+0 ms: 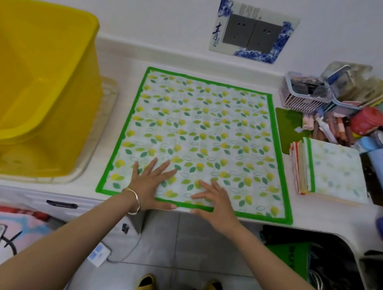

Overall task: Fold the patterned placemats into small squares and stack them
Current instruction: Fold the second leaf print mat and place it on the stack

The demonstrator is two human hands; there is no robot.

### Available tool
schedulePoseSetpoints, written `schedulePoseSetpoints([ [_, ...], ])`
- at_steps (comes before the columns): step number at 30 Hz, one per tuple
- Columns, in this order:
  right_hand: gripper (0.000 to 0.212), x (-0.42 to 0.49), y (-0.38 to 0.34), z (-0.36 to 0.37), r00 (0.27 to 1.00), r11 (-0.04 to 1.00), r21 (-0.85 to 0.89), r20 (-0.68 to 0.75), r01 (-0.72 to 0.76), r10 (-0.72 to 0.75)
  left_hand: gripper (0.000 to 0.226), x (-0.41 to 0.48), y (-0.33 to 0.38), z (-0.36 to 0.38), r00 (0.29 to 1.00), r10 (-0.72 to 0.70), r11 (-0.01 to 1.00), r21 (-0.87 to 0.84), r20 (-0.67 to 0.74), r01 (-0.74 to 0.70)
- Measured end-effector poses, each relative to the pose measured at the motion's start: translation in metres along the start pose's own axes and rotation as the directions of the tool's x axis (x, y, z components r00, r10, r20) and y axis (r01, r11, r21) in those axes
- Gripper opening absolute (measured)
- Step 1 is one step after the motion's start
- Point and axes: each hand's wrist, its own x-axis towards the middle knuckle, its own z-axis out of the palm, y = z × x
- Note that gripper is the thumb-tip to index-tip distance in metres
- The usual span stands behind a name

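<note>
Placemat [201, 141] with a green border and a leaf print lies unfolded and flat on the white counter [324, 214], its near edge along the counter's front edge. At far left a yellow plastic tub [29, 76] stands well apart from the mat. The left hand [152, 183], a bangle [134, 198] on its wrist, rests palm down on the mat's near part with fingers spread, grasping nothing; its thumb lies at the green near border. Just beside it the right hand [214, 200] likewise presses flat and spread, holding nothing. To the right, near the mat, a stack of folded placemats [330, 170] sits as a square pile, a leaf-print one on top. Behind the stack lies a clutter of small items, among them a red tin [368, 120] and a white wire basket [302, 94].
</note>
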Motion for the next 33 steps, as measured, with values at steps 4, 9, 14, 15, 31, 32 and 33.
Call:
schedulePoseSetpoints([
  [4, 0.024, -0.004, 0.002, -0.004, 1.0, 0.999, 0.028, -0.009, 0.02, -0.02, 0.121, -0.002, -0.005, 0.002, 1.0, 0.023, 0.999, 0.04, 0.014, -0.023],
  [9, 0.025, -0.006, 0.001, -0.002, 0.999, 1.0, 0.013, -0.035, 0.017, -0.016, 0.117, -0.001, -0.007, 0.004, 0.999, 0.032, 0.999, 0.009, -0.006, -0.032],
  [14, 0.025, -0.005, 0.0, -0.004, 1.0, 0.999, 0.036, -0.025, 0.001, 0.0, 0.111, 0.0, -0.008, 0.006, 0.999, 0.03, 1.0, 0.008, -0.037, -0.03],
  [15, 0.024, -0.005, 0.0, -0.004, 1.0, 0.999, 0.037, -0.024, -0.003, 0.004, 0.112, 0.0, -0.007, 0.006, 0.999, 0.026, 1.0, -0.007, -0.041, -0.026],
  [31, 0.016, 0.04, -0.026, -0.064, 0.952, 0.97, 0.106, 0.242, -0.219, 0.188, 0.018, 0.027, 0.008, -0.069, 0.99, 0.055, 0.857, -0.515, 0.127, 0.019],
  [32, 0.015, 0.045, -0.028, -0.071, 0.951, 0.972, 0.108, 0.255, -0.21, 0.177, 0.016, 0.032, 0.008, -0.076, 0.99, 0.054, 0.854, -0.52, 0.129, 0.021],
  [33, 0.015, 0.05, -0.03, -0.077, 0.951, 0.973, 0.113, 0.262, -0.201, 0.166, 0.015, 0.038, 0.008, -0.084, 0.99, 0.053, 0.852, -0.523, 0.133, 0.025],
])
